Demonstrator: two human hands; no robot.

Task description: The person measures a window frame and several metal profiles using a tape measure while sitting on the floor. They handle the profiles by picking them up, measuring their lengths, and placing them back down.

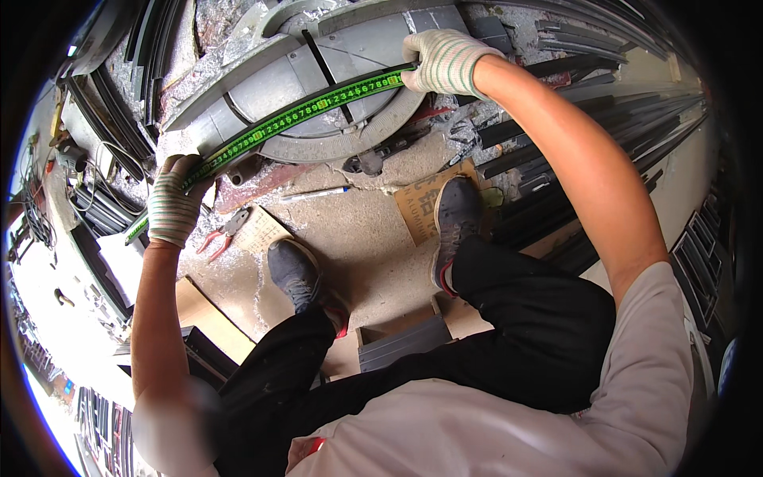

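You have the green measuring tape (306, 110) already pulled out and laid along a dark metal strip across the round grey table of the mitre saw (318, 95). Your left hand (173, 205), in a striped knit glove, has its fingers curled and pinching the near end of the tape against the strip at the saw's left edge. Your right hand (445, 62), gloved the same way, has its fingers pressed together and clamped down on the far end of the tape at the saw's right side. So, as I judge it, the stretching and lining up are done; what looks left is reading the length and marking it, since no marker is in either hand.

Counted: one tape, one saw, two gloved hands. On the floor lie one white pen (314, 194), one pair of red-handled pliers (225, 233) and two pieces of cardboard (420, 205), one by each shoe. Dark metal profiles (556, 159) are stacked to your right in a pile too dense to count.
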